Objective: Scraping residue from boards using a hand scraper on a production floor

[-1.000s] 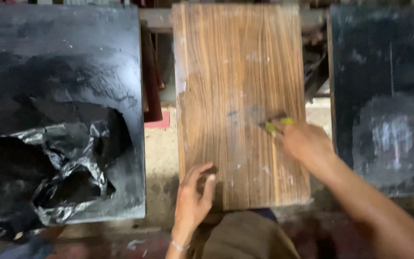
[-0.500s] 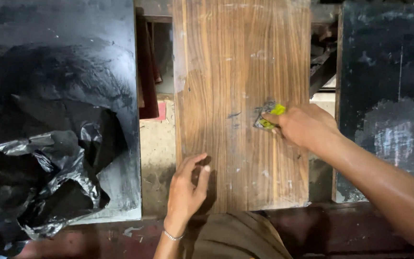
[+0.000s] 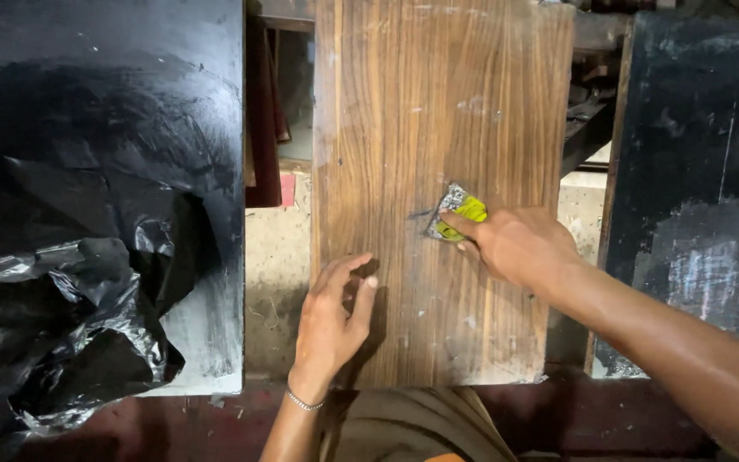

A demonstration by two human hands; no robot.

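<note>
Two hands work on the long brown wooden board [image 3: 442,171]: left hand [image 3: 331,321] lies open and flat near its bottom edge to steady it, right hand [image 3: 519,248] pinches a small yellow-green scrubbing pad [image 3: 459,211] against its middle.

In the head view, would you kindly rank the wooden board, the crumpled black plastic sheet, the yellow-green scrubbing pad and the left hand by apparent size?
1. Wooden board
2. Crumpled black plastic sheet, partly cut off by the frame, so its rank is unsure
3. Left hand
4. Yellow-green scrubbing pad, partly covered by the right hand
</note>
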